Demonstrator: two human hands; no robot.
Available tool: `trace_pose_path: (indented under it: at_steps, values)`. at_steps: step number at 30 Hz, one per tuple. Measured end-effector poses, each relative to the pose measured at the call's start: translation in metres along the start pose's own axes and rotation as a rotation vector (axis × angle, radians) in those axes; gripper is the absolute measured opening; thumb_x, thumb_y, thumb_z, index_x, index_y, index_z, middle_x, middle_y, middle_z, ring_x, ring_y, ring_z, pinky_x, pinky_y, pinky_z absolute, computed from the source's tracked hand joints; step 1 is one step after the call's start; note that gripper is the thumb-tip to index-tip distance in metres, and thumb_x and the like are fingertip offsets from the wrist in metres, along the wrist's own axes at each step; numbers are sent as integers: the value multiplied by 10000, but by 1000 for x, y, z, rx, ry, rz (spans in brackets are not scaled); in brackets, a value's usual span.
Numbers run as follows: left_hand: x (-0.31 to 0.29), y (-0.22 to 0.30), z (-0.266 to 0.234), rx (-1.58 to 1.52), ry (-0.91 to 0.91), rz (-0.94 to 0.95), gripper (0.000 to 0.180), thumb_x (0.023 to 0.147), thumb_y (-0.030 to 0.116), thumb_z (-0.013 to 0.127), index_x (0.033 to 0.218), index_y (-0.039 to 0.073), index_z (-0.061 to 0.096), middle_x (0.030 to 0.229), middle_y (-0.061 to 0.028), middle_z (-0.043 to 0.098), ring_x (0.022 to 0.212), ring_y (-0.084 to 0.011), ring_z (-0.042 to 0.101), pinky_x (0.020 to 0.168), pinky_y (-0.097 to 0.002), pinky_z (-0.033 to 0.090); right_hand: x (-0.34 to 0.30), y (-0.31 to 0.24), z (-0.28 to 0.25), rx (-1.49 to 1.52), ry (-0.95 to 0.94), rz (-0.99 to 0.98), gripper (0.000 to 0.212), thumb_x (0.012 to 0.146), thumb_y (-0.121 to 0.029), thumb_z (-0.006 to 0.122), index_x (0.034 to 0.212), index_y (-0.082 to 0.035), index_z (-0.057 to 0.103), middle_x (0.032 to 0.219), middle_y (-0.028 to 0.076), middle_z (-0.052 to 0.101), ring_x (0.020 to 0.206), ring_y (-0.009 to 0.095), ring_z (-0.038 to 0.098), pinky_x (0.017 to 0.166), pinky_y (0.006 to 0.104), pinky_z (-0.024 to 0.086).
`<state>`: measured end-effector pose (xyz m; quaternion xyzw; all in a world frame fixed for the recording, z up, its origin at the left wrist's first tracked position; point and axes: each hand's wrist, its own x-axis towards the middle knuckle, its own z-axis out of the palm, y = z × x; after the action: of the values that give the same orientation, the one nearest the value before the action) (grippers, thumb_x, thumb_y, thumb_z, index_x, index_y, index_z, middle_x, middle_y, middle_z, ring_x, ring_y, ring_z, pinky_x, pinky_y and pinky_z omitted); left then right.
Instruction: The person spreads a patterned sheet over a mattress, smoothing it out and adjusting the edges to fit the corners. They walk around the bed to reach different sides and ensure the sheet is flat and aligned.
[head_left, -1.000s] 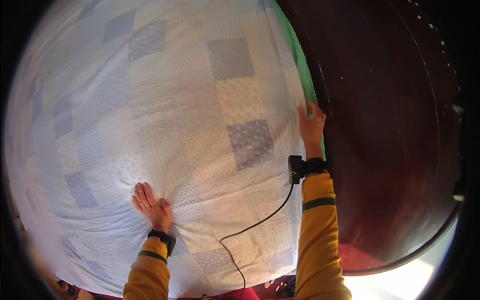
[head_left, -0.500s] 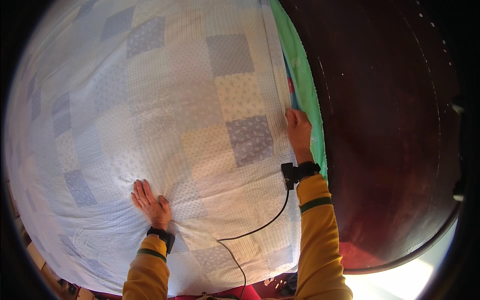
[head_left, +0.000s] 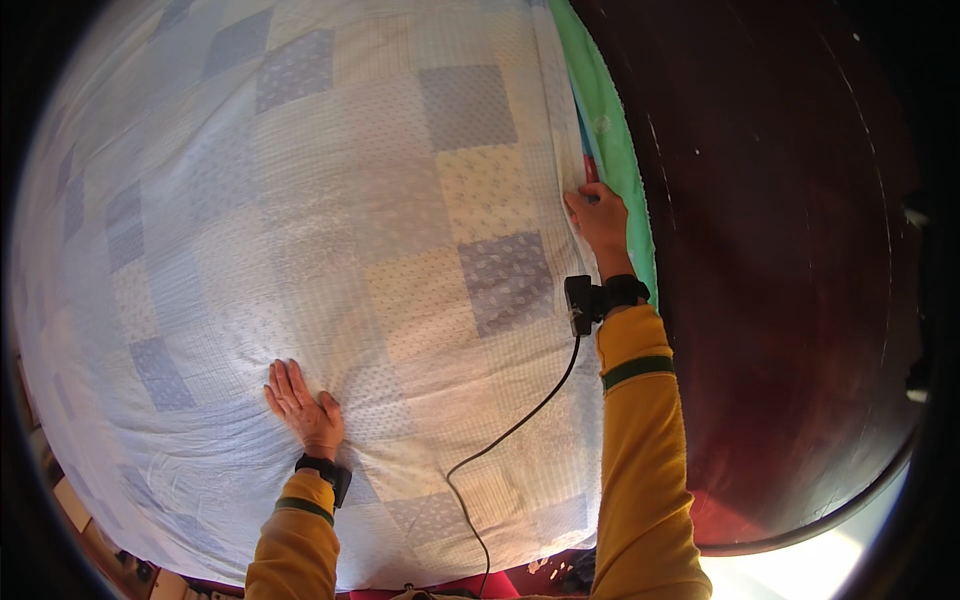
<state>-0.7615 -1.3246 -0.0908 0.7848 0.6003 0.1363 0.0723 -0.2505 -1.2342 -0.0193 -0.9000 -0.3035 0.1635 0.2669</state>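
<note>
A pale patchwork bed sheet (head_left: 410,290) with blue, cream and white squares spreads over the bed. My left hand (head_left: 303,408) lies flat on it, fingers stretched out, with creases running from around the palm. At the sheet's right edge my right hand (head_left: 600,217) is closed, thumb and fingers pinching the hem. Beneath that edge shows a green blanket-like layer (head_left: 625,165) with a fuzzy border. A narrow strip of blue and red cloth (head_left: 588,165) peeks out between the sheet and the green layer, just beyond my right fingers.
A dark red-brown wooden headboard or panel (head_left: 770,300) rises along the right side, close to my right arm. A black cable (head_left: 505,452) runs from the device on my right wrist across the sheet. Bright light falls on the floor (head_left: 800,575) at lower right.
My right hand has moved a little farther away along the sheet's right edge, still pinching the hem. The cable has shifted with it. My left hand stays nearly in place.
</note>
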Motion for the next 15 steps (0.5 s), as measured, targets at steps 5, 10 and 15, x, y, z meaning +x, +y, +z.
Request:
trace_pose_path:
  at_steps: [5,10,15]
  values:
    - [-1,0,-1,6,-46,-29,673,875,288,421,1480,18,304,1544,-187,278,1446,-359,236,1173,-564,111,4,-12,-5,352,-217,232,257,810,-222,751,942,-36,633,637,14,588,476,101,530,409,268,412]
    - [0,1,-4,-16,-69,-41,703,834,270,427,1473,7,295,1541,-207,267,1450,-369,215,1176,-566,86,14,-14,-14,643,-434,509,197,826,-189,743,801,-110,565,610,-33,506,448,72,437,411,249,381]
    - [0,-1,-4,-10,-86,-51,717,806,263,451,1459,2,312,1532,-204,275,1440,-380,231,1174,-582,109,11,-18,-19,737,-325,529,141,869,-200,704,880,-126,585,620,-38,503,440,67,418,420,244,393]
